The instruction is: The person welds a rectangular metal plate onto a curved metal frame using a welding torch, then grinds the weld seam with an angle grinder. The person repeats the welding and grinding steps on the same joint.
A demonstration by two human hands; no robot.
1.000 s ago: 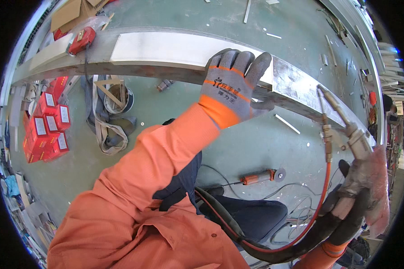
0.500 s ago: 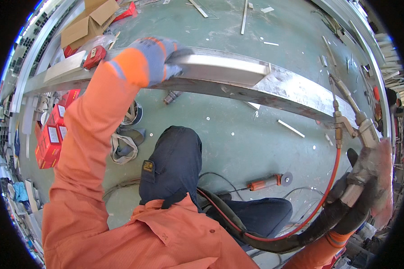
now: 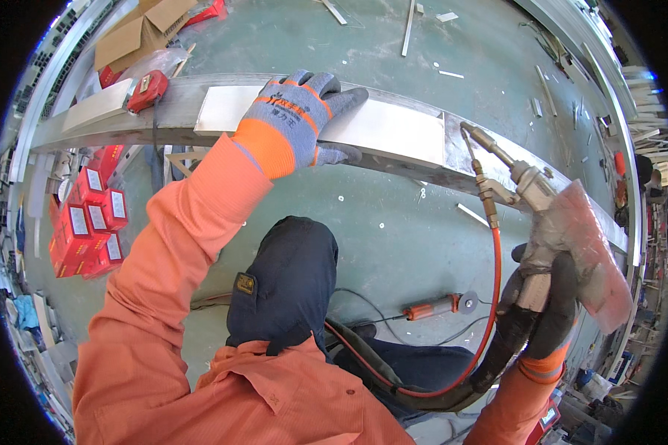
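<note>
Green concrete floor (image 3: 393, 222) all around, dusty and littered with thin metal offcuts, but there's decent open room between the long beam and the person's knees. That aluminium beam (image 3: 163, 119) runs across the top on a slight curve, brushed and dull, with a brighter flat plate (image 3: 393, 130) lying on it whose right edge stops just short of the torch tip. The left hand (image 3: 297, 115), in a grey knit glove with an orange cuff, is spread flat, palm down on the plate, gripping nothing. The right hand (image 3: 545, 311), in a dark glove, is wrapped tight around the welding torch (image 3: 527, 193), nozzle angled up toward the plate's end. A red tape measure (image 3: 147, 90) sits on the beam's left part. Red boxes (image 3: 85, 230) are stacked far left; an orange-handled tool (image 3: 434, 306) lies on the floor.
</note>
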